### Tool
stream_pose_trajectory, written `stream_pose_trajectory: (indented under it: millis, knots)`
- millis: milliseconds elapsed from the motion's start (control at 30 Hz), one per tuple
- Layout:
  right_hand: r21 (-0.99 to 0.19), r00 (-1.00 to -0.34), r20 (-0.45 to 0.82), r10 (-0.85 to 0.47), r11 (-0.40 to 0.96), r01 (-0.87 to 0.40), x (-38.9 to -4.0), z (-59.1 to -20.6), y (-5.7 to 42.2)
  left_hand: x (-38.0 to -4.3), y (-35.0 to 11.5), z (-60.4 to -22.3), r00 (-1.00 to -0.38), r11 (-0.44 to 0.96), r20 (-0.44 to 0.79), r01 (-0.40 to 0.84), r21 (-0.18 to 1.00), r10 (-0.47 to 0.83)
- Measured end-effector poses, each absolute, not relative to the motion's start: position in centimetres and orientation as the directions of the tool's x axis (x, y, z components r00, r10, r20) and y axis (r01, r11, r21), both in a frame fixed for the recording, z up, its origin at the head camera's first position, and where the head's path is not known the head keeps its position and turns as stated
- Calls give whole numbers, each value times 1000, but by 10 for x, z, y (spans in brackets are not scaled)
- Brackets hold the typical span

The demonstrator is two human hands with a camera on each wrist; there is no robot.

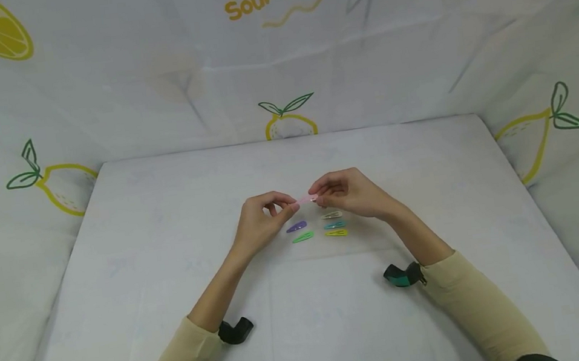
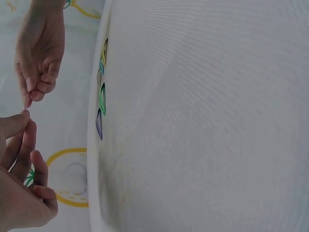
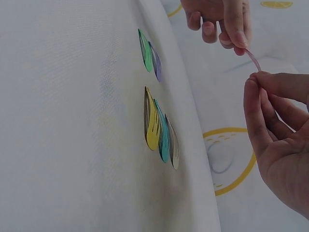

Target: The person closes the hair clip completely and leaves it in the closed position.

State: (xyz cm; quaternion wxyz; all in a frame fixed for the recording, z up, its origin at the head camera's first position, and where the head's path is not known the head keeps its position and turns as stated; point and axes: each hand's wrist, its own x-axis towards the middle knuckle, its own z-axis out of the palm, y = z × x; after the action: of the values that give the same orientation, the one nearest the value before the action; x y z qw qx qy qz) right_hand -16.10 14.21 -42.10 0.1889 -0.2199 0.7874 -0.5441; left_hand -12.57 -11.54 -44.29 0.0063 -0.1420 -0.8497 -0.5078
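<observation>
A pink hair clip (image 1: 305, 199) is stretched between my two hands above the table. My left hand (image 1: 266, 219) pinches one end of it between thumb and forefinger. The other end is pinched by my right hand (image 1: 350, 193). In the right wrist view the pink clip (image 3: 253, 60) looks slightly bowed between the fingertips. Under the hands lie a purple clip (image 1: 296, 226) and a green clip (image 1: 303, 237) on the left. On the right, a whitish clip (image 1: 331, 215), a turquoise clip (image 1: 334, 224) and a yellow clip (image 1: 337, 233) form a column.
The table (image 1: 161, 209) wears a white cloth. Behind and beside it hang white sheets (image 1: 147, 101) with lemon prints. Dark wrist devices (image 1: 235, 331) stick out at both sleeves, close over the tabletop.
</observation>
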Motion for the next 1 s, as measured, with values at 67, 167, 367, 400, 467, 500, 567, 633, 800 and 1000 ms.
stream_pose_trajectory:
  millis: [67,167,367,400,467,500,567,633,800,1000]
  knots:
    - [-936,-834,-60,-548,321,-143,-161,-421,143,-126,-115,-444,-959,443,154,247,861,237]
    - [-933,-840,-62,-539,330,-142,-160,-422,144,-126,-114,-445,-959,444,149,245,862,240]
    - [-933,-849,-65,-524,333,-134,-160,-424,148,-126,-113,-446,-959,449,148,247,859,244]
    - [-933,-850,-65,-523,335,-134,-160,-424,148,-127,-113,-446,-958,450,148,247,858,244]
    - [-932,-851,-66,-521,336,-133,-161,-425,149,-127,-112,-446,-958,455,148,249,855,245]
    - [-932,-852,-66,-520,337,-134,-161,-425,150,-128,-112,-445,-958,459,147,248,853,245]
    - [-931,-851,-64,-521,337,-136,-161,-426,151,-128,-111,-445,-959,463,144,247,851,246]
    - [-930,-852,-62,-520,340,-140,-162,-426,152,-129,-110,-444,-959,466,139,244,851,249]
    - [-919,-857,-64,-511,364,-149,-163,-425,154,-132,-108,-444,-956,474,133,246,845,260]
    - [-912,-862,-64,-503,381,-154,-164,-426,156,-136,-105,-442,-954,498,115,245,832,277]
